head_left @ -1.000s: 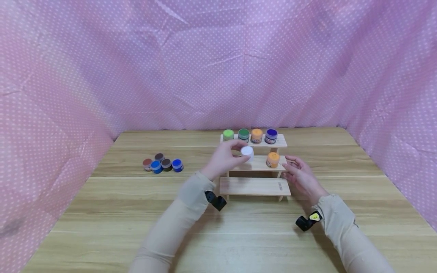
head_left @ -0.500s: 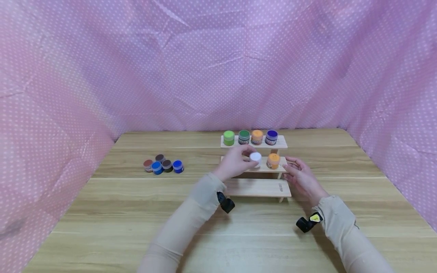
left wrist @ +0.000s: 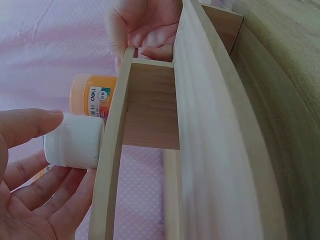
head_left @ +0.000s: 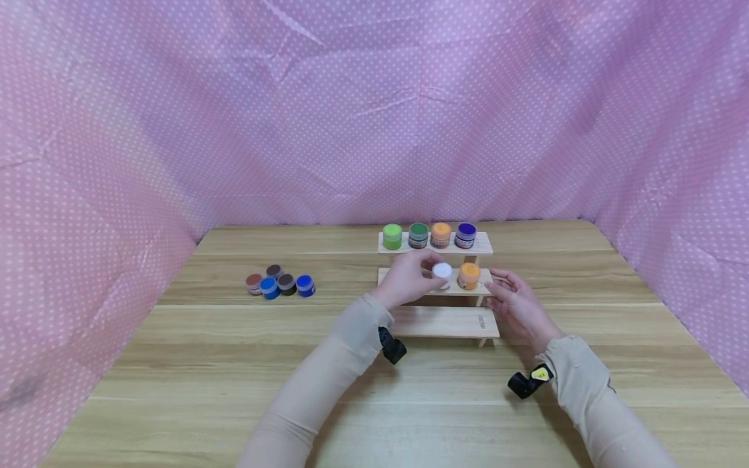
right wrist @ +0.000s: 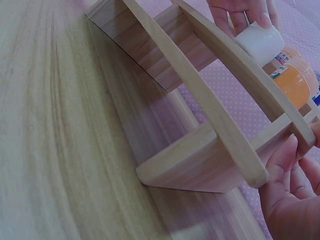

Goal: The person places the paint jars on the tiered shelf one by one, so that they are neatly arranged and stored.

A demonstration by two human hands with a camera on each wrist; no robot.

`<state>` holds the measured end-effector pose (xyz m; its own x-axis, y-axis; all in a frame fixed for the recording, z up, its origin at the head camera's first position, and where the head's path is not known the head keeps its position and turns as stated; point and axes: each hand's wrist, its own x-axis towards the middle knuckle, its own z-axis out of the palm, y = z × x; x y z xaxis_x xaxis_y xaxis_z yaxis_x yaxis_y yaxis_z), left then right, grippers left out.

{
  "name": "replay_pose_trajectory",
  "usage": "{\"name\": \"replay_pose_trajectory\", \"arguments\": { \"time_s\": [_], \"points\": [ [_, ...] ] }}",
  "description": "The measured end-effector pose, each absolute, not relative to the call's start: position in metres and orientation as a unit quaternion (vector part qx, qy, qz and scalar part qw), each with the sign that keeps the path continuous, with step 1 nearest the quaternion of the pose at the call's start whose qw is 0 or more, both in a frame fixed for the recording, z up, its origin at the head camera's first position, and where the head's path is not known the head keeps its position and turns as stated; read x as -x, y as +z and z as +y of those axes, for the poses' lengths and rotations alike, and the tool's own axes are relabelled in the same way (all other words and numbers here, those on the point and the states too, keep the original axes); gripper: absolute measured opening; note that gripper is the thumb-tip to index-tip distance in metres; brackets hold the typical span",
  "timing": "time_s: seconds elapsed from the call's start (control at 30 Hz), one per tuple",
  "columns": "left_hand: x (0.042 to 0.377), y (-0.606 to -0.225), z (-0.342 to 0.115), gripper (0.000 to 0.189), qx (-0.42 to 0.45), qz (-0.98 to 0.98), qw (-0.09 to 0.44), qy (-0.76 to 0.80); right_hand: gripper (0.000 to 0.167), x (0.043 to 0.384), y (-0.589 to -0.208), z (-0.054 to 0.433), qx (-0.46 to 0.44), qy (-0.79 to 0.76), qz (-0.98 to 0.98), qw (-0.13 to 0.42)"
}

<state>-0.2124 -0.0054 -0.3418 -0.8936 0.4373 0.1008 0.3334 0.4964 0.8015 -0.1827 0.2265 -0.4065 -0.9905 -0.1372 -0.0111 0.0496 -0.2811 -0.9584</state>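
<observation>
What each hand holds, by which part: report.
Left hand: white paint jar, by its sides. Right hand: three-tier wooden stand, by the middle shelf's right end.

"deli" on orange jar [left wrist: 92,95]; illegible print on lower shelf [head_left: 440,321]

a pink cloth [head_left: 374,117] with white dots hangs behind the table [head_left: 175,383] and along both its sides, creased in places, with a dark patch low on the left. the table has a pale wood top, its grain running sideways.
</observation>
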Motion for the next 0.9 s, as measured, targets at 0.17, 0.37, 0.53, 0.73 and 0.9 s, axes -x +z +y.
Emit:
{"name": "replay_pose_trajectory", "arguments": {
  "time_s": [0.17, 0.37, 0.53, 0.73, 0.9],
  "points": [
    [0.213, -0.343, -0.005, 0.035, -0.222, 0.871, 0.056, 0.436, 0.023, 0.183, -0.408, 0.227, 0.043, -0.798, 0.598, 0.058],
    [0.214, -0.344, -0.004, 0.034, -0.225, 0.874, 0.051, 0.428, 0.019, 0.18, -0.398, 0.223, -0.002, -0.8, 0.597, 0.068],
    [0.215, -0.345, -0.004, 0.035, -0.229, 0.875, 0.048, 0.424, 0.02, 0.18, -0.396, 0.223, -0.016, -0.797, 0.599, 0.078],
    [0.216, -0.346, -0.003, 0.035, -0.232, 0.877, 0.045, 0.418, 0.022, 0.179, -0.396, 0.223, -0.024, -0.79, 0.607, 0.082],
    [0.217, -0.345, -0.003, 0.035, -0.231, 0.881, 0.045, 0.411, 0.022, 0.179, -0.395, 0.222, -0.023, -0.791, 0.607, 0.08]
  ]
}}
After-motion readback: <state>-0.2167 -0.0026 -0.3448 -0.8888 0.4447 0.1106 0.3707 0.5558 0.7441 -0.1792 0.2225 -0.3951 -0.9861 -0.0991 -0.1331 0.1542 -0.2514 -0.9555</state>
